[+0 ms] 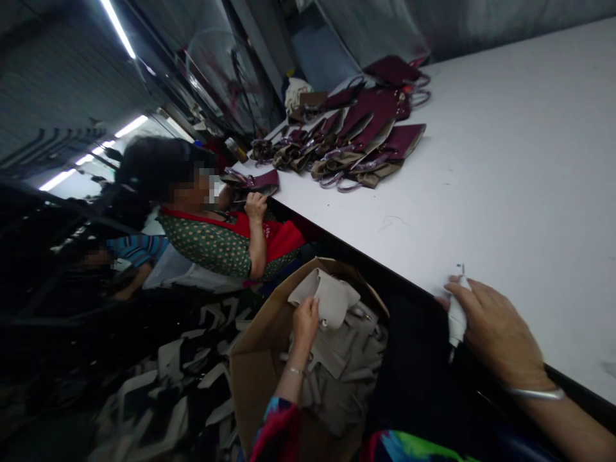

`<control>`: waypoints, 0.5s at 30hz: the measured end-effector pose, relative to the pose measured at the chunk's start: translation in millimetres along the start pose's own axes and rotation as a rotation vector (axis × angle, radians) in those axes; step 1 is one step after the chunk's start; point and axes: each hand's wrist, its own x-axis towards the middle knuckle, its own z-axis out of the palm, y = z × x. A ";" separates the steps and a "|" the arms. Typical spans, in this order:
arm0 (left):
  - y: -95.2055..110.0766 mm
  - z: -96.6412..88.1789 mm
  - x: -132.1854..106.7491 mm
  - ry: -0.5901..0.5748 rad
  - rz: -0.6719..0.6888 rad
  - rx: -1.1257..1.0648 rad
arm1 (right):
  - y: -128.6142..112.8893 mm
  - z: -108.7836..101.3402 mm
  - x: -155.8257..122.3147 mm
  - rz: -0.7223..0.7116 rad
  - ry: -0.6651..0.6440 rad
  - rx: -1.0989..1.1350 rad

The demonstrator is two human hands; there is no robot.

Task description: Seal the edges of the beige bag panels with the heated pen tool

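Note:
My left hand (306, 319) reaches down into a brown cardboard box (253, 372) beside the table and pinches a beige fabric piece (332, 298) at the top of a heap of similar beige pieces (344, 372). At the near edge of the white table (505, 186), my right hand (495, 330) is closed round a small white tool (456, 314) with a thin metal tip pointing up. A bracelet sits on each wrist.
Several maroon and tan bags (359, 138) with purple handles lie spread at the table's far left end. A seated person in a green dotted top and red apron (216, 240) works on a maroon piece there. Pale cut pieces (173, 385) litter the dark floor.

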 end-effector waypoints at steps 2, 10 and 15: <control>23.2 -36.2 -22.6 0.023 0.183 -0.036 | 1.2 2.2 -2.0 0.020 0.024 0.069; 124.5 -171.5 -90.6 0.041 0.831 -0.508 | -43.1 -71.8 -11.1 0.485 0.248 0.831; 196.3 -188.8 -121.5 -0.332 1.108 -0.757 | -86.9 -171.7 -29.0 0.222 0.160 1.066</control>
